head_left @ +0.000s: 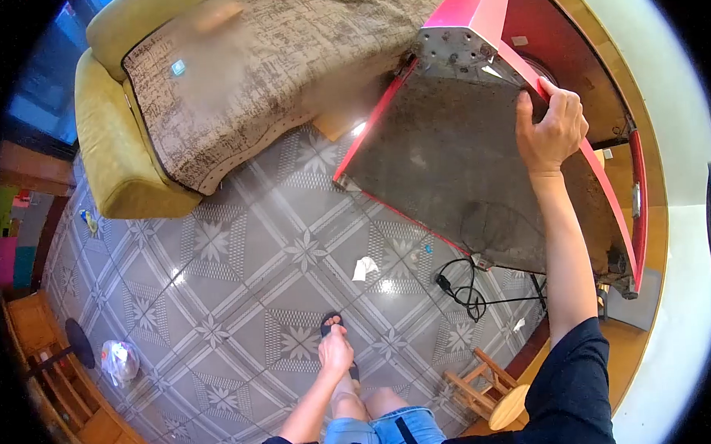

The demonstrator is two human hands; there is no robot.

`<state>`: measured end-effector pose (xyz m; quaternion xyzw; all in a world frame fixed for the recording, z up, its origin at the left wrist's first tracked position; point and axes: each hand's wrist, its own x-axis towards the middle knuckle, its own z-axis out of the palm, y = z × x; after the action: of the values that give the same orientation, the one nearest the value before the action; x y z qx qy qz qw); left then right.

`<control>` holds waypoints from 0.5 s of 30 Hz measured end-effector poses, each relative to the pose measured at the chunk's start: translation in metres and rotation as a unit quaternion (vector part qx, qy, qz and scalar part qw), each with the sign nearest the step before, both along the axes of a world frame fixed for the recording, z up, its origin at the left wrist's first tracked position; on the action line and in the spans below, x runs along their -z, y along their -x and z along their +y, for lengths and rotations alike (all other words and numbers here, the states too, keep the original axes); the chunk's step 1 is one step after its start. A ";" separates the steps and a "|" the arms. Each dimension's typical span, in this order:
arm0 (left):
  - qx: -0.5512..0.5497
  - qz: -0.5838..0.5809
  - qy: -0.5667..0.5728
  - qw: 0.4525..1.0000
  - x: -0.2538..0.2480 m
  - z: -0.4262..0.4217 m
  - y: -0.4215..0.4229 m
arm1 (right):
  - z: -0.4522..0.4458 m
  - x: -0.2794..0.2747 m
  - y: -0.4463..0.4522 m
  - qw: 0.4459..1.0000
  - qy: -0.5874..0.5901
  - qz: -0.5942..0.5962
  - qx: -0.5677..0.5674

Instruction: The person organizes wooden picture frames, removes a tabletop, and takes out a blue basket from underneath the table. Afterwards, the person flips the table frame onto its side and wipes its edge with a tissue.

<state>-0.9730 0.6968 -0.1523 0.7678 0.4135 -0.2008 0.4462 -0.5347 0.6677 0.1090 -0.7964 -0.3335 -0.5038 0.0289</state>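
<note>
A large red-framed appliance (478, 147) with a dark, dirty flat grey face fills the right side of the head view. My right hand (552, 129) grips its red edge, the thumb on the grey side and the fingers curled over the far side. A pink end piece (470, 14) with a holed metal plate sits at its top. My left hand (336, 350) hangs low above my sandalled foot, its fingers curled closed; whether anything is inside is hidden. A black power cord (472, 300) lies looped on the floor by the appliance's lower edge.
A yellow-green sofa (134, 163) with a patterned cover stands at upper left. A small wooden stool (507, 404) is near my right leg. Crumpled white paper (364, 269) and a plastic bag (120, 362) lie on the tiled floor (240, 281). Wooden furniture (72, 396) lines the lower left.
</note>
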 end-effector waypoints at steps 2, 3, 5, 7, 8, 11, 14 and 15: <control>0.057 -0.084 -0.097 0.990 0.000 -0.005 0.002 | 0.001 0.000 0.000 1.000 -0.007 -0.001 0.003; 0.056 -0.081 -0.098 0.990 -0.002 -0.006 0.003 | 0.001 0.001 0.000 1.000 -0.009 0.001 0.002; 0.063 -0.066 -0.060 0.994 -0.006 -0.007 0.001 | 0.001 0.000 -0.001 1.000 -0.008 0.009 0.010; 0.063 -0.075 -0.055 0.994 -0.003 -0.005 0.000 | 0.001 0.001 -0.005 1.000 -0.010 -0.004 0.002; 0.066 -0.082 -0.048 0.993 -0.002 -0.006 0.003 | -0.001 0.003 -0.006 1.000 -0.010 -0.016 -0.004; 0.045 -0.075 -0.045 0.995 0.000 -0.009 0.003 | -0.001 0.004 -0.007 1.000 -0.021 -0.001 0.007; 0.036 -0.065 -0.040 0.996 0.000 -0.016 0.002 | -0.002 0.006 -0.011 1.000 -0.027 -0.009 0.007; 0.030 -0.065 -0.036 0.997 0.001 -0.019 0.004 | -0.003 0.007 -0.012 1.000 -0.025 -0.004 0.007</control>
<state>-0.9769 0.6773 -0.1535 0.8068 0.3677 -0.1490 0.4379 -0.5232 0.6646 0.1017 -0.7960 -0.3149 -0.5151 0.0441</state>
